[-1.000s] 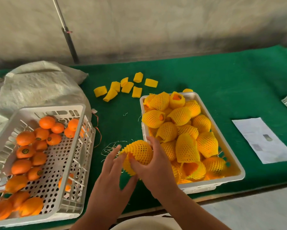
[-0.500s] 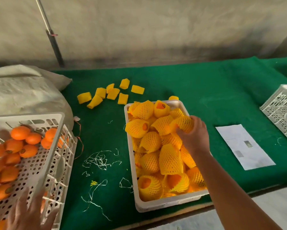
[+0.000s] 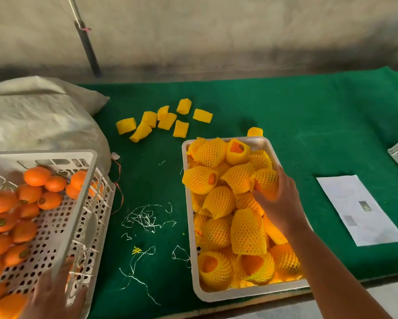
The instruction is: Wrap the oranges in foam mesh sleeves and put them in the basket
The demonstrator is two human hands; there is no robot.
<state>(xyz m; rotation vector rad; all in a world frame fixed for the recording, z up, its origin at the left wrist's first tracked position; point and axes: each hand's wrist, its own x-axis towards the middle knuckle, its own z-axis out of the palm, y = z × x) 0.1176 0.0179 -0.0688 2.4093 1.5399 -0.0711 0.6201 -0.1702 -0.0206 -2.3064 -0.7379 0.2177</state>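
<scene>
R hand [image 3: 279, 199] grips a sleeved orange [image 3: 266, 184] over the far-right part of the white basket [image 3: 237, 293], touching the heap. Basket's piled w/ wrapped fruit; if let go on that slope it could roll off past the rim onto the green cloth [image 3: 308, 116]. L hand [image 3: 53, 295] rests, fingers spread, on the tilted crate [image 3: 78, 203] of bare oranges [image 3: 37, 176]; a shove there could spill them. Spare sleeves [image 3: 147, 123] lie well apart.
</scene>
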